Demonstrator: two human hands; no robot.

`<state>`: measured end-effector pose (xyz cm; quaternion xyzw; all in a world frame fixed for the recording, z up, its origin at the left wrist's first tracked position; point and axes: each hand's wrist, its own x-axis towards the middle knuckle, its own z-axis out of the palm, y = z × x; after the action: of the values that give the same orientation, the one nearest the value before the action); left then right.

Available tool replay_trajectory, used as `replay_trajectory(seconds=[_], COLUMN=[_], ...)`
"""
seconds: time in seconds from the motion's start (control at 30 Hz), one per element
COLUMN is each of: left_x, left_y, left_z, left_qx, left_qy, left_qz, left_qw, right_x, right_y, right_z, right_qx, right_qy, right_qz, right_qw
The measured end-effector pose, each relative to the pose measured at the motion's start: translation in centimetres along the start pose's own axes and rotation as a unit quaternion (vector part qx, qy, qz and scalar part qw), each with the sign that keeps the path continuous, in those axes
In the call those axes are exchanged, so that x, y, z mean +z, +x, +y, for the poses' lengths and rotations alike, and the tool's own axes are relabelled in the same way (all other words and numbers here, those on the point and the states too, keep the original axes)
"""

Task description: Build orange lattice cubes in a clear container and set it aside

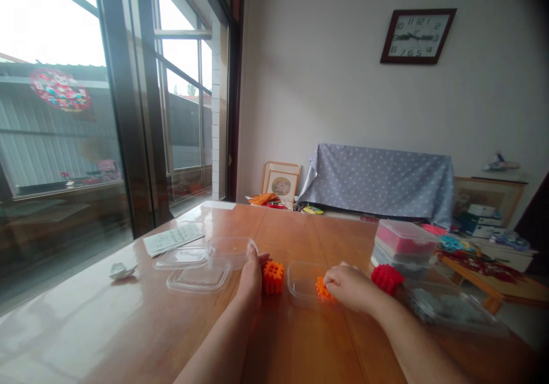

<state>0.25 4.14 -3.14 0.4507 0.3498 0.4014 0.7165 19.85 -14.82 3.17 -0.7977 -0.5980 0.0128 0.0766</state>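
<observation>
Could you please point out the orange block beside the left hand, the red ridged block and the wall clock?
Orange block [273, 277], head view: middle of its visible side.
Red ridged block [388, 279], head view: middle of its visible surface.
Wall clock [417, 37], head view: middle of its dial.

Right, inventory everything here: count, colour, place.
Wooden table: one, brown, foreground.
Notched plastic cube: one, orange, centre.
Obscured plastic piece: one, orange, right of cube.
Spiky plastic block: one, red, farther right.
Clear plastic containers: several, colourless, across table.
Stacked translucent boxes: two or more, pink, greyish, right.
Written paper sheet: one, white, table's left.
Crumpled item: one, greyish, near paper.
Rectangular clock: one, brown, wall.
Spotted cloth: one, bluish, behind table.
Glass windows: several, dark, left.
Pictures, clutter: uncounted, multicoloured, background.
Left hand: one, bare, beside cube.
Right hand: one, bare, at piece.
</observation>
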Motion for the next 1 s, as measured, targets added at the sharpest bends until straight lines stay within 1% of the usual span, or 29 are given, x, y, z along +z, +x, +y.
replay_trajectory(seconds=[0.07, 0.17, 0.3, 0.37, 0.43, 0.57, 0.67, 0.8, 0.9, 1.0], left_x=[0.0, 0.0, 0.0, 0.0, -0.1, -0.2, -0.2, -0.1, 0.0, 0.1], left_y=[0.0, -0.1, -0.4, -0.5, -0.6, -0.3, -0.1, -0.2, -0.5, -0.6], left_z=[0.0, 0.0, 0.1, 0.1, 0.1, 0.0, -0.1, 0.1, 0.2, 0.3], left_qx=[0.007, 0.012, 0.010, 0.014, 0.018, 0.012, 0.005, 0.004, 0.007, 0.012], left_qy=[0.007, 0.015, 0.012, 0.013, 0.012, -0.001, -0.002, 0.003, 0.005, 0.014], left_qz=[0.001, 0.005, 0.004, 0.001, -0.003, -0.003, 0.000, 0.002, 0.002, 0.003], left_qw=[1.000, 1.000, 1.000, 1.000, 1.000, 1.000, 1.000, 1.000, 1.000, 1.000], right_x=[-0.1, -0.3, -0.4, -0.3, -0.1, 0.3, 0.6, 0.4, -0.3, -1.2], right_y=[0.1, 0.7, 2.1, 2.9, 3.6, 5.0, 5.6, 5.6, 4.9, 3.8], right_z=[-0.5, -1.8, -5.4, -7.4, -9.0, -10.5, -10.6, -9.8, -8.1, -5.3], right_qx=[0.006, -0.003, -0.043, -0.065, -0.072, -0.064, -0.057, -0.062, -0.054, -0.033], right_qy=[-0.002, 0.044, 0.099, 0.101, 0.093, 0.067, 0.070, 0.129, 0.141, 0.112], right_qz=[0.022, 0.069, 0.095, 0.085, 0.066, 0.026, 0.017, 0.037, 0.061, 0.058], right_qw=[1.000, 0.997, 0.990, 0.989, 0.991, 0.995, 0.996, 0.989, 0.987, 0.991])
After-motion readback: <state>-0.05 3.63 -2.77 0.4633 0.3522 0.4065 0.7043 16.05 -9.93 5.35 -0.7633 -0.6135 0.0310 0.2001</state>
